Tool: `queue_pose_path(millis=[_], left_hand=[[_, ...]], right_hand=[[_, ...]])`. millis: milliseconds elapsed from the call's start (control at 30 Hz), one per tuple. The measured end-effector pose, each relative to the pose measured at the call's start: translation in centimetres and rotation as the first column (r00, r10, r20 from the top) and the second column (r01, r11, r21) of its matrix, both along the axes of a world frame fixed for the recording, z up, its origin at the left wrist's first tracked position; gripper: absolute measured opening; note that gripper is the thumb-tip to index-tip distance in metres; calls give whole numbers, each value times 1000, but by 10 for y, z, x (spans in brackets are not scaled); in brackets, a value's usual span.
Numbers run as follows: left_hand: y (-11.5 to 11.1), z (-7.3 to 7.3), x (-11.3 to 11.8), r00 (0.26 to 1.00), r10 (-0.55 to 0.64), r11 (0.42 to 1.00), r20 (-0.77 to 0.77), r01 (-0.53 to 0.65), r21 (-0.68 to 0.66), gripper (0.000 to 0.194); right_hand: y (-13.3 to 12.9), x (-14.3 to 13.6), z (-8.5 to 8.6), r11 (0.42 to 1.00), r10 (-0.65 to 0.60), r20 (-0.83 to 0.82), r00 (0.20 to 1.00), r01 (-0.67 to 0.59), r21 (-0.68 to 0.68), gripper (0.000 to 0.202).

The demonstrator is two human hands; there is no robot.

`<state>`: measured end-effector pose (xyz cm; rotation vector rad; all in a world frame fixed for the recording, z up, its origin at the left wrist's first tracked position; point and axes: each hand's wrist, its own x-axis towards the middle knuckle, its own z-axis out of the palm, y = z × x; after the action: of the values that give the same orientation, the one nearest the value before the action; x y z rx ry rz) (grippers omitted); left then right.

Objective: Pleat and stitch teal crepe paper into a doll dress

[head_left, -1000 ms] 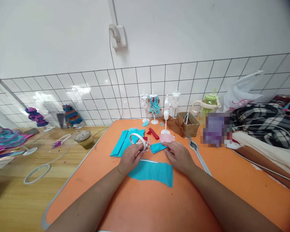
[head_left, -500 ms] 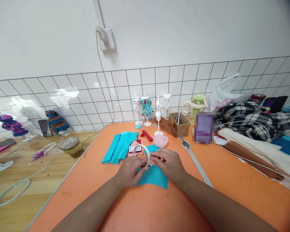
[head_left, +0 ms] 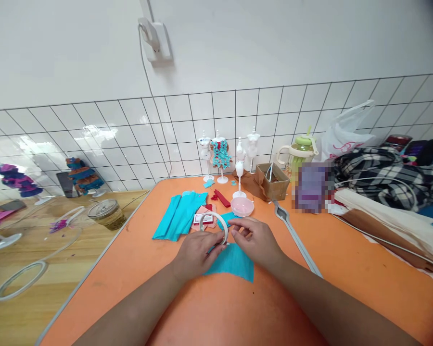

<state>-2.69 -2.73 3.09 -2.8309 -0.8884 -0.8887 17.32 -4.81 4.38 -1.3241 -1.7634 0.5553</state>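
Observation:
My left hand (head_left: 201, 251) is closed on a white roll of tape (head_left: 222, 222), holding it upright by its lower right side. Just right of the roll is my right hand (head_left: 257, 239). Its fingers are bent, with the index finger and thumb slightly apart and nothing visible between them. Beneath both hands lies a turquoise crepe paper piece (head_left: 234, 263), partly covered by the left hand. Beyond the roll sit a small red-and-white box (head_left: 203, 219) and a pink bowl (head_left: 242, 207). Folded turquoise paper (head_left: 180, 215) lies to the left.
Several small white dress forms stand at the back, one wearing turquoise ruffles (head_left: 222, 154). A cardboard box (head_left: 274, 182) and a green-lidded bottle (head_left: 302, 150) are to their right. Plaid cloth (head_left: 375, 178) is heaped far right. A lidded jar (head_left: 107, 214) stands on the wooden table at left.
My right hand's fingertips have drawn slightly away from the tape roll, and its index finger reaches out more. The left hand keeps its hold. The view has shifted a little.

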Motion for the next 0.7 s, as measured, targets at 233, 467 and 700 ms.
queue_pose_path(millis=[233,467,700], left_hand=[[11,-12,-8,997,-30,990,-65,38,133,19],[12,-8,-5,993,-47,980,-105,66,186,14],[17,-7,-12,963,-114,964,-245,166,207,21]], right_hand=[[4,-6,-2,970,2,-241,971,-61,-237,16],[8,-4,-8,953,13,-240,971,-85,-291,17],[7,-1,-13,992,91,15,996,-89,-90,7]])
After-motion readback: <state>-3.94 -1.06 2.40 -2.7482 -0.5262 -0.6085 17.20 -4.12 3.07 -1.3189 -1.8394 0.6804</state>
